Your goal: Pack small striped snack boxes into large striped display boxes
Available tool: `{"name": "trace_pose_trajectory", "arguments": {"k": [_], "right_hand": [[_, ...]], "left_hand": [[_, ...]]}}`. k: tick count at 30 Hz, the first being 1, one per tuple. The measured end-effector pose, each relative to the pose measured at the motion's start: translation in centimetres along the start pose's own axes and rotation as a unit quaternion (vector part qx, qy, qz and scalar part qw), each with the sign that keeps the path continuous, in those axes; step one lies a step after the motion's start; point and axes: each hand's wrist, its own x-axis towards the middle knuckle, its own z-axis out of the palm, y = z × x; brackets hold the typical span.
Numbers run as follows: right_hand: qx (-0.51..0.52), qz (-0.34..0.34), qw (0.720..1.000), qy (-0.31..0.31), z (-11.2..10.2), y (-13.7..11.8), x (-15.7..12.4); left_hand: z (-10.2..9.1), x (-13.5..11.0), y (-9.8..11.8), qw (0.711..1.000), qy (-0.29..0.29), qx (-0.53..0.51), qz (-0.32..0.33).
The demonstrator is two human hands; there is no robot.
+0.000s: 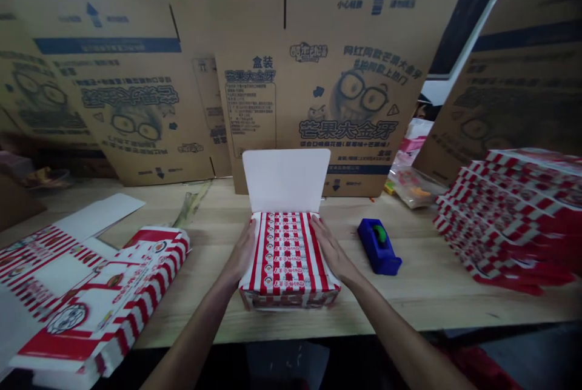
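A red-and-white striped carton (286,256) sits on the wooden table (427,281) right in front of me, its white lid (286,179) standing open at the back. It is packed with rows of striped packets. My left hand (242,252) lies flat against the carton's left side, fingers stretched out. My right hand (331,249) presses flat on the right side in the same way. Neither hand holds anything else.
A blue tape dispenser (379,246) lies just right of the carton. Stacks of flat striped carton blanks sit at the right (513,220) and the left (91,293). Large brown shipping cartons (327,74) stand along the back. A clear bag (411,184) lies at back right.
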Motion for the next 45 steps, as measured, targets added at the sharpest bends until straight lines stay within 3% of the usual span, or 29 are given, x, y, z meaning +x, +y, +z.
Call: {"name": "trace_pose_trajectory", "arguments": {"k": [3,8,12,15,19,23,25,28,30,32,36,45], "right_hand": [[0.037,-0.017,0.999,0.007,0.5,1.4,-0.1],[0.148,0.017,0.989,0.025,-1.2,1.9,1.7],[0.162,-0.024,0.983,-0.088,-2.9,0.7,3.6],[0.15,-0.045,0.981,-0.116,-3.4,0.0,4.0],[0.113,-0.026,0.986,-0.119,-4.3,-0.1,3.5],[0.002,-0.032,0.992,-0.125,-5.3,-0.4,3.0],[-0.117,-0.04,0.983,-0.134,-5.3,-1.1,2.3],[-0.304,-0.056,0.941,-0.137,-4.1,-2.4,0.0],[-0.362,-0.088,0.918,-0.133,-3.0,-3.4,-2.0],[-0.355,-0.116,0.914,-0.157,-2.1,-4.1,-4.0],[-0.294,-0.112,0.928,-0.201,-1.2,-4.6,-6.8],[-0.314,-0.181,0.924,-0.119,0.0,-2.1,-7.9]], "left_hand": [[-1.1,-0.3,-1.5,1.0,0.021,0.011,0.006],[-2.3,1.2,-0.8,0.996,-0.056,-0.069,-0.028],[-2.6,2.9,0.6,0.994,-0.097,-0.03,0.034],[-2.5,3.5,0.8,0.988,-0.123,-0.052,0.076],[-3.4,3.5,0.8,0.988,-0.143,-0.017,0.059],[-4.8,3.2,2.7,0.976,-0.173,0.123,0.045],[-4.5,2.1,4.0,0.933,-0.185,0.301,0.062],[-2.7,-1.0,5.1,0.797,-0.182,0.561,0.133],[-1.5,-3.6,4.9,0.727,-0.179,0.639,0.173],[-1.0,-5.8,4.4,0.709,-0.193,0.654,0.181],[-1.9,-7.7,3.6,0.705,-0.239,0.64,0.189],[-2.5,-7.2,2.8,0.632,-0.216,0.679,0.306]]}}
